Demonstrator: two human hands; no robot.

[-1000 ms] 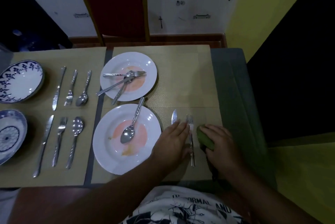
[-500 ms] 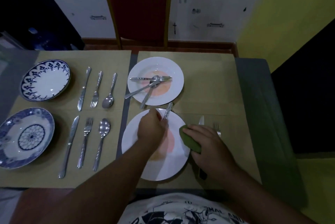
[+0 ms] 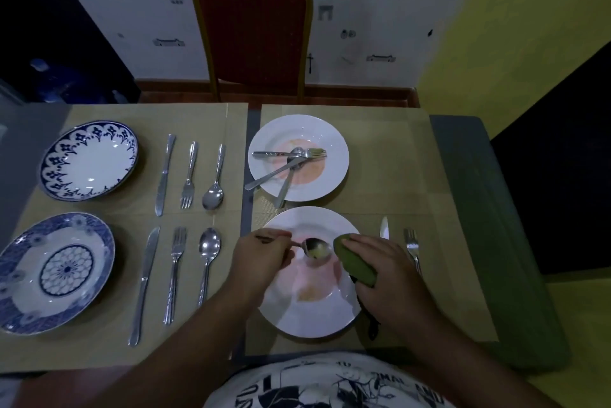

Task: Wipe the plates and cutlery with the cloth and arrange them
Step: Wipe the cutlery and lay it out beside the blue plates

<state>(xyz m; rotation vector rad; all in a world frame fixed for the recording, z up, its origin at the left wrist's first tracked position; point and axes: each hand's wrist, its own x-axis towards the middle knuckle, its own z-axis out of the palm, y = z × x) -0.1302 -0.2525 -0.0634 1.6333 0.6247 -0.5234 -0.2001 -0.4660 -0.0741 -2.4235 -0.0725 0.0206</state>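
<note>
1 spoon (image 3: 316, 248): L hand (image 3: 261, 255) | cloth (image 3: 353, 263): R hand (image 3: 390, 275) | above plate (image 3: 307, 318)

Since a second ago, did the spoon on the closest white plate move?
Yes. The spoon lay on the near white plate, handle toward its far rim; now the left hand holds it crosswise above that plate, bowl beside the green cloth.

Open placemat (image 3: 386, 159) right of far plate (image 3: 334, 143), fork (image 3: 411, 245) nearer
</note>
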